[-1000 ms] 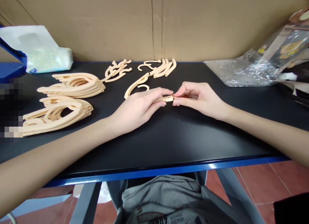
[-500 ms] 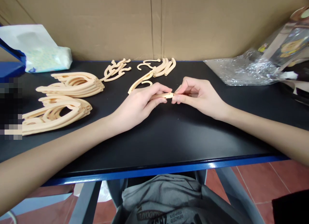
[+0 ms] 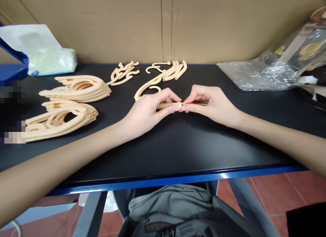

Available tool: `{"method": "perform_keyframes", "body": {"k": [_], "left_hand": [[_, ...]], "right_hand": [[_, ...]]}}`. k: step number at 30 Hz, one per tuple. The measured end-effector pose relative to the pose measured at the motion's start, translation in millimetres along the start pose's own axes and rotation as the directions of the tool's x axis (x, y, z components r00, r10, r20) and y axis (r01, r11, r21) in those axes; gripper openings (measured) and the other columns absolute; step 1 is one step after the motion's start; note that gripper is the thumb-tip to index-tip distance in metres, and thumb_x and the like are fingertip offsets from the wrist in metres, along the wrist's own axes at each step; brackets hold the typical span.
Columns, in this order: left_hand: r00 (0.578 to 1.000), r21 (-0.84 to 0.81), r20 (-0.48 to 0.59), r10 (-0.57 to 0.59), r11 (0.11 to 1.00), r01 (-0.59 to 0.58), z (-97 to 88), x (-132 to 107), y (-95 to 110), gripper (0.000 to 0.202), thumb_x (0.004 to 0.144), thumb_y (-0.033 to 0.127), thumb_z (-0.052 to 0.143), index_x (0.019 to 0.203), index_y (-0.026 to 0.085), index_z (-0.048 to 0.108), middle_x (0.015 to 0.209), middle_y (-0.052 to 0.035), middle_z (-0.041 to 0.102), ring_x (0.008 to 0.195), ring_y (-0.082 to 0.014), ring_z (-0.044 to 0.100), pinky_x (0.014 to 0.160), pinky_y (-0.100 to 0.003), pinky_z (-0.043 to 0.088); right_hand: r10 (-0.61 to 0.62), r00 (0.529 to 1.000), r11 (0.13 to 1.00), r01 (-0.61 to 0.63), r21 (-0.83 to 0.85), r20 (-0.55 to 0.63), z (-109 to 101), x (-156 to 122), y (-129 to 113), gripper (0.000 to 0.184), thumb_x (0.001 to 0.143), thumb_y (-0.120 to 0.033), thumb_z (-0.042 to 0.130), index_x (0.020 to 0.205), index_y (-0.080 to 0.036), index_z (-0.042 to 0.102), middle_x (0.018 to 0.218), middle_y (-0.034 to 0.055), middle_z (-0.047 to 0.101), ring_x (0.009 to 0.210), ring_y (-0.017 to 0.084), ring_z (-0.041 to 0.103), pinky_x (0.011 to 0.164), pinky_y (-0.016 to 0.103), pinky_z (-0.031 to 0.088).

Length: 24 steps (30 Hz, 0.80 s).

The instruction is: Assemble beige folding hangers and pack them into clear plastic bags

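the left hand pinches a slim, cream, plastic-looking bar whose tip reaches the fingertips of the right hand, clamped on a thin cream strip; fingers hide parts of both. beyond, a curved cream arm piece lies on the black tabletop, stacked looped cream pieces leftward.

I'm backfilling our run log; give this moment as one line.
left hand: holding hanger piece; right hand: pinching at its end; hanger stacks: on black table, left
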State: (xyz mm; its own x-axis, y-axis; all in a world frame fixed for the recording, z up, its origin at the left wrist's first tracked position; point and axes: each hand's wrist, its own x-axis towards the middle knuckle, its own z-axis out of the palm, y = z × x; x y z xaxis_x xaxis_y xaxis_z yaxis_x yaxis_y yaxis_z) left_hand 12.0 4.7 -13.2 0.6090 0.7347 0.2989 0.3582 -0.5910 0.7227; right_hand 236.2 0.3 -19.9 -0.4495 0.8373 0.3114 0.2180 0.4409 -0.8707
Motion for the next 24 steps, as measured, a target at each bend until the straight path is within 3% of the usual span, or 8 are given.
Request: {"method": "perform_keyframes", "body": {"k": [10, 15, 21, 24], "left_hand": [[0.997, 0.169, -0.049, 0.065, 0.984, -0.056, -0.9, 1.4, 0.0, 0.022, 0.095, 0.030, 0.058, 0.105, 0.017, 0.071, 0.097, -0.0019, 0.075, 0.083, -0.0145, 0.069, 0.079, -0.024, 0.051], [0.997, 0.164, -0.013, 0.079, 0.983, -0.076, -1.6, 0.5, -0.1, 0.021, 0.096, 0.031, 0.056, 0.102, 0.017, 0.071, 0.093, -0.0011, 0.075, 0.083, -0.0149, 0.069, 0.077, -0.025, 0.050], [0.999, 0.021, -0.014, 0.029, 0.999, -0.028, -1.2, 0.5, 0.9, 0.015, 0.093, 0.029, 0.062, 0.097, 0.015, 0.067, 0.093, -0.0013, 0.074, 0.088, -0.0166, 0.071, 0.083, -0.027, 0.054], [0.997, 0.082, -0.042, 0.063, 0.995, -0.059, -1.6, 2.6, 1.5, 0.018, 0.094, 0.030, 0.060, 0.099, 0.015, 0.068, 0.093, -0.0011, 0.074, 0.085, -0.0152, 0.069, 0.080, -0.025, 0.053]], "right_hand": [[0.036, 0.999, 0.999, -0.036, -0.028, -0.022, 0.1, -1.5, -2.1, 0.036, 0.074, -0.051, 0.079, 0.076, -0.020, 0.062, 0.081, 0.0037, 0.075, 0.076, 0.019, 0.071, 0.074, 0.033, 0.056], [0.038, 0.999, 0.999, -0.038, -0.011, -0.007, 2.7, -2.4, -5.7, 0.034, 0.074, -0.048, 0.080, 0.073, -0.018, 0.062, 0.077, 0.0042, 0.074, 0.071, 0.018, 0.070, 0.069, 0.030, 0.056], [0.029, 0.999, 1.000, -0.029, 0.011, 0.024, 4.7, -3.6, -9.8, 0.031, 0.079, -0.041, 0.077, 0.071, -0.018, 0.058, 0.076, 0.0034, 0.075, 0.065, 0.015, 0.068, 0.063, 0.028, 0.054], [0.024, 0.999, 1.000, -0.024, 0.015, -0.024, 3.3, -2.2, -9.0, 0.032, 0.078, -0.044, 0.078, 0.072, -0.019, 0.058, 0.077, 0.0029, 0.075, 0.067, 0.016, 0.069, 0.065, 0.030, 0.055]]}}
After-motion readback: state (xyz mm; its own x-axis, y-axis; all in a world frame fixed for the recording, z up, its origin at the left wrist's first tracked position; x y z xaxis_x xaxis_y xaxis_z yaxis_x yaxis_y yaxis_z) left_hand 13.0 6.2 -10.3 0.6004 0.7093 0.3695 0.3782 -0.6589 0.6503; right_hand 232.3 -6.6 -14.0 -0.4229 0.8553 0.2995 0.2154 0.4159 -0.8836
